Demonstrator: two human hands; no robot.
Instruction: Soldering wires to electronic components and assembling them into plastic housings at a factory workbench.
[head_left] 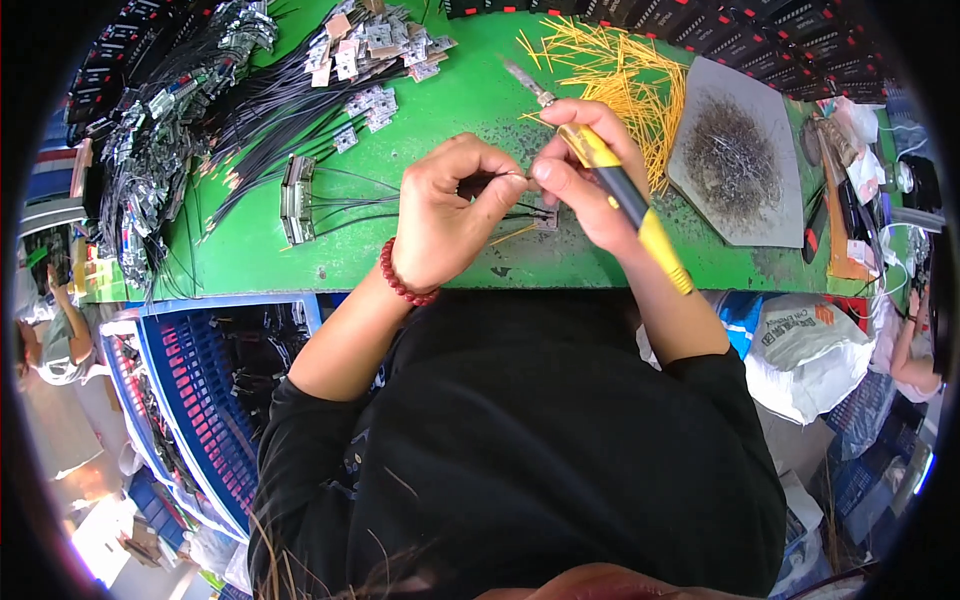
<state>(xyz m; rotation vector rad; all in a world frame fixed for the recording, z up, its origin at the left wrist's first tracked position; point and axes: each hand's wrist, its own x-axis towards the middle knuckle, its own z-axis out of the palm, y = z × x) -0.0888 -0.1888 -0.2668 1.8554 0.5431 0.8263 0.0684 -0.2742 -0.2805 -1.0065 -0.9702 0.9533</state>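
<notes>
Above the green bench, my left hand [440, 205] is closed in a pinch, its thumb and forefinger on what looks like a thin wire end. My right hand [605, 205] is wrapped round a soldering iron [630, 200] with a yellow and black handle. Its metal tip points up and away to the left. The right thumb and forefinger almost meet the left fingertips at the same wire. Just below lies a small circuit board [547, 220] with black wires. These wires run left under my left hand toward a silvery slotted block [297, 200].
Bundled black cables with small boards [370, 50] cover the back left. Yellow wire pieces [625, 85] are heaped at the back right, beside a grey plate [700, 200] with dark clippings. Black boxes [740, 35] line the far edge. A blue crate [205, 400] stands below the bench.
</notes>
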